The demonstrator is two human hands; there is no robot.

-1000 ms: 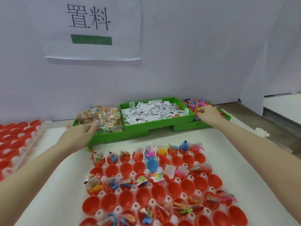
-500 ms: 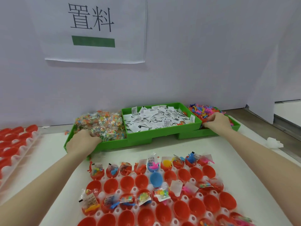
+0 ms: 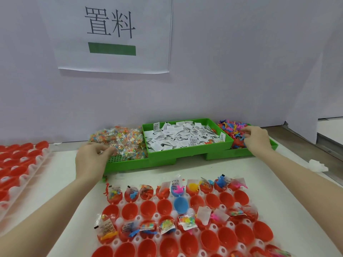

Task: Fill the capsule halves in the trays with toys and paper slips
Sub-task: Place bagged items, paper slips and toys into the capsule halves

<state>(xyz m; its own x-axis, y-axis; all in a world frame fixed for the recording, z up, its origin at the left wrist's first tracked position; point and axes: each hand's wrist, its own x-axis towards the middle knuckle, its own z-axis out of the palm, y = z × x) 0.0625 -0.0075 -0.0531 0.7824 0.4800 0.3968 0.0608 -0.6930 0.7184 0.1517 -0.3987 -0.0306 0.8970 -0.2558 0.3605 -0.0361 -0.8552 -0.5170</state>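
A white tray [image 3: 174, 213] of red capsule halves lies in front of me; its far rows and a middle row hold toys, bead packets and slips, and one blue half [image 3: 181, 204] sits among them. Behind it stand three green bins. The left one holds clear bead packets [image 3: 124, 140], the middle one paper slips [image 3: 185, 138], the right one small colourful toy figures [image 3: 232, 129]. My left hand [image 3: 92, 158] pinches at the near edge of the bead packets. My right hand [image 3: 257, 140] curls its fingers into the toy figures.
A second tray of red capsule halves [image 3: 16, 164] lies at the left edge. A white wall with a paper sign [image 3: 111, 34] stands right behind the bins. A crumpled white scrap [image 3: 316, 165] lies at the right table edge.
My left hand has closed its fingers on the bead packets at the bin's near edge. My right hand has stayed in the toy figures, its fingers curling tighter. The view has tilted upward.
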